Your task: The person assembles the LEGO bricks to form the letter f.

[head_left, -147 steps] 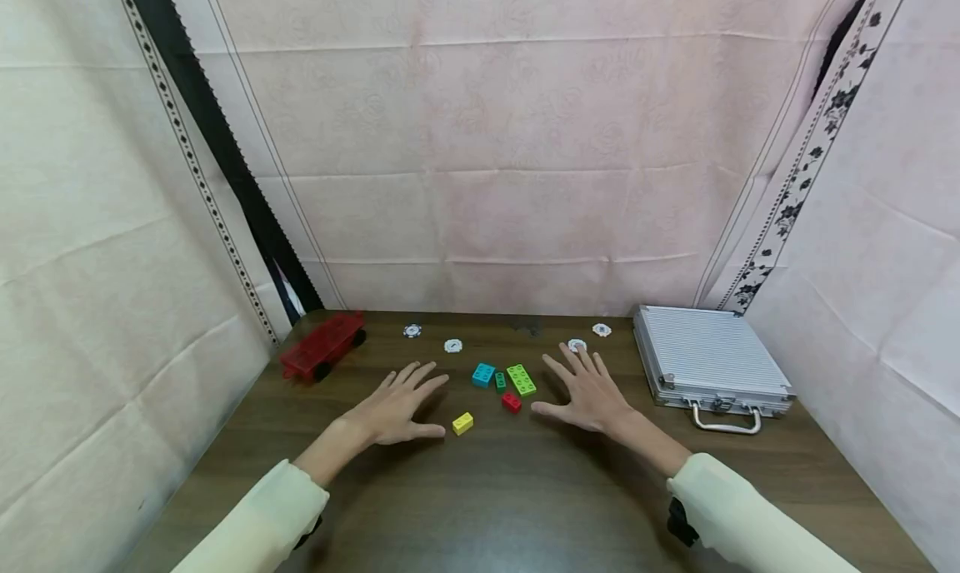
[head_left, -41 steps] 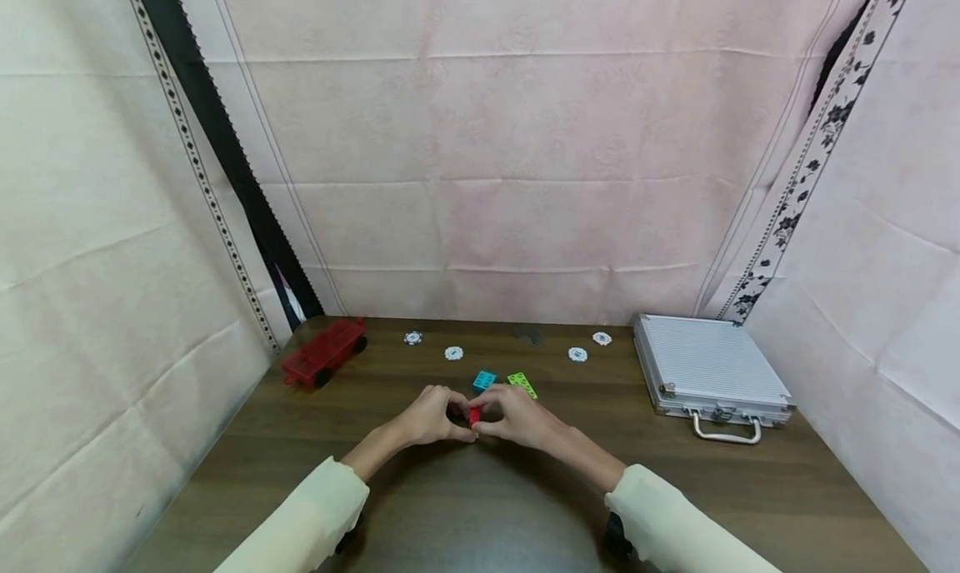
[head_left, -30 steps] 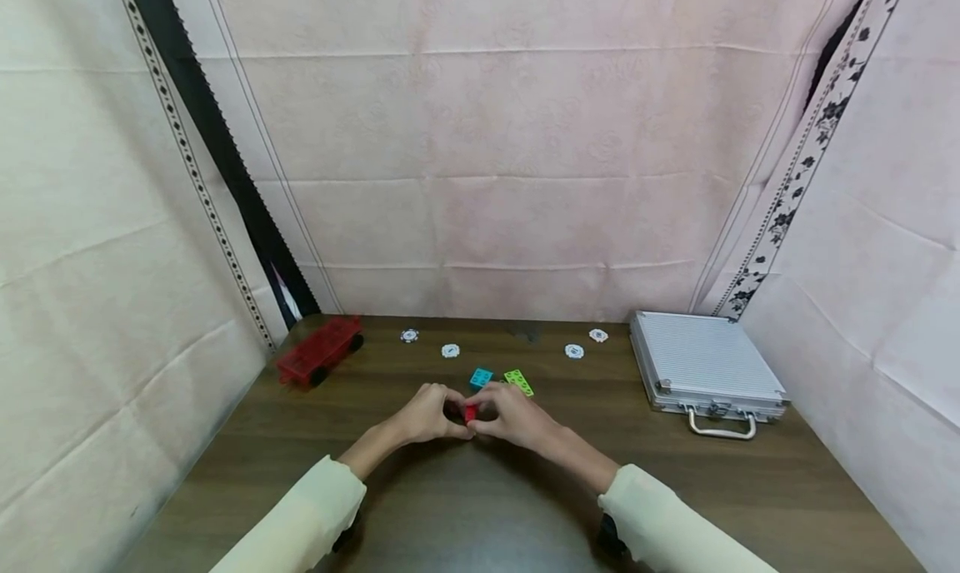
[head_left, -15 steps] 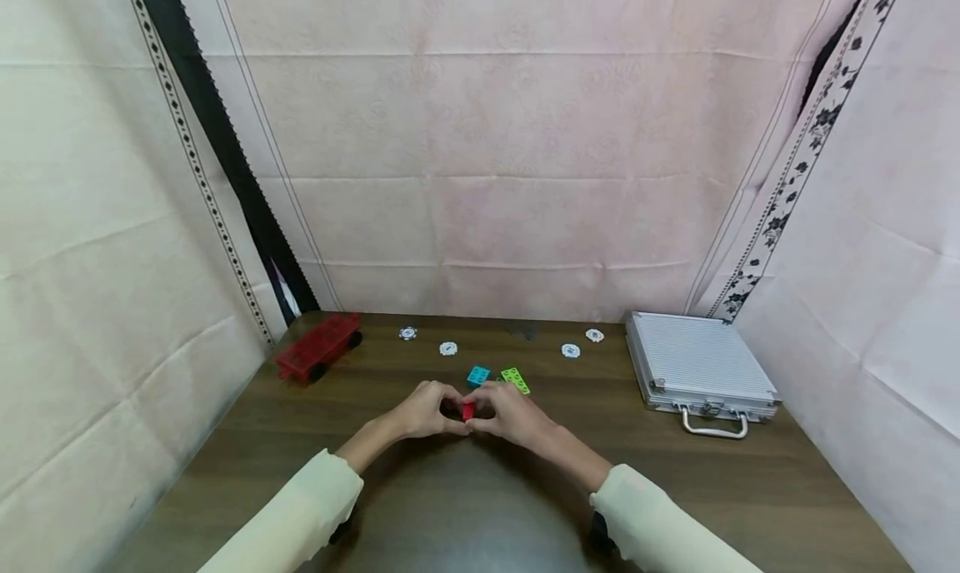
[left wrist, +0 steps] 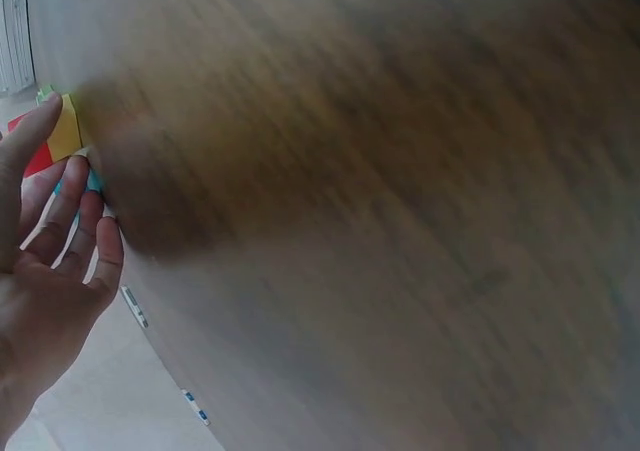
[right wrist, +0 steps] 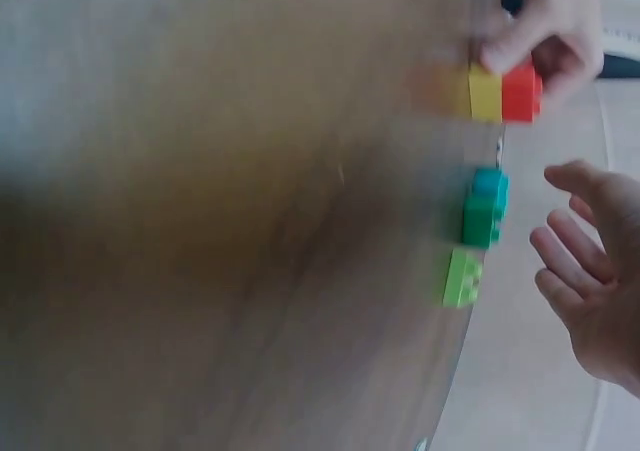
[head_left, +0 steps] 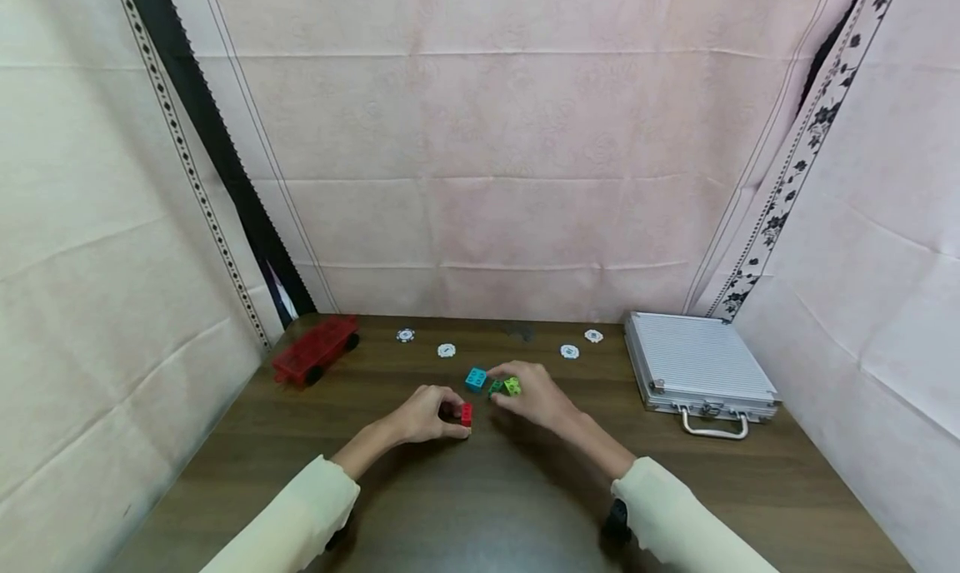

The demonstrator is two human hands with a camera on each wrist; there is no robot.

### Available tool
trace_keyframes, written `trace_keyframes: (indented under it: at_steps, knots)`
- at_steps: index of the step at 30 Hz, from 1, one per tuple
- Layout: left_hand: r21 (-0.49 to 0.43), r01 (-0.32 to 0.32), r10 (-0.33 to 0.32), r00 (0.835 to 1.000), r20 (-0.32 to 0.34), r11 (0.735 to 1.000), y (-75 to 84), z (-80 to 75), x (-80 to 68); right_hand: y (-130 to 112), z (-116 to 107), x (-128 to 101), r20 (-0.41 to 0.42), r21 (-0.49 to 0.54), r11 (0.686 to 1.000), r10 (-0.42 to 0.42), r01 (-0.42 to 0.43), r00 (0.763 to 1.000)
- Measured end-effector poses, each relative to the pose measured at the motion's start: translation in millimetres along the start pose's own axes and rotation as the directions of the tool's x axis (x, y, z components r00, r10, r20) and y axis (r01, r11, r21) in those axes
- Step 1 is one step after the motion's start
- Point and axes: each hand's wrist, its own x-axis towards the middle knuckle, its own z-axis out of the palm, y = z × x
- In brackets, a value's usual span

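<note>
Hands have split: left hand alone pinches the joined red-and-yellow brick pair on the table, so that join looks done. Right hand, fingers loose and holding nothing, has moved off to the lime brick beside the dark green brick and blue brick. Half a second ago both hands were clamped together on the red piece.

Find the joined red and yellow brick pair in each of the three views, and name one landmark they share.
Head: red and yellow brick pair at table centre, held in the left hand.
Left wrist: at the upper left edge, behind the fingers.
Right wrist: upper right, pinched by the left hand.
Shared landmark: the teal brick.
</note>
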Motion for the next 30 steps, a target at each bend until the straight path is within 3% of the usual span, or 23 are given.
trace_keyframes:
  at_steps: [5,13,23,30]
  knots:
    - [0.006,0.000,0.000,1.000,0.000,1.000,-0.4,-0.1,2.2,24.3,-9.7,1.9,-0.084,-0.076,0.994,0.073,-0.079,0.994]
    - [-0.006,0.019,-0.019,1.000,0.023,1.000,1.5,-1.2,4.2,50.9,-11.0,-1.4,-0.054,-0.057,0.983,0.170,-0.173,0.984]
    - [-0.041,-0.009,0.009,1.000,0.015,0.999,3.9,-7.1,5.8,57.9,-2.7,1.0,-0.034,-0.100,0.965,0.239,-0.241,0.971]
    - [-0.058,0.035,-0.034,0.999,0.021,0.998,2.5,-5.8,6.7,57.3,-5.9,-3.7,0.001,-0.115,0.956,0.272,-0.270,0.962]
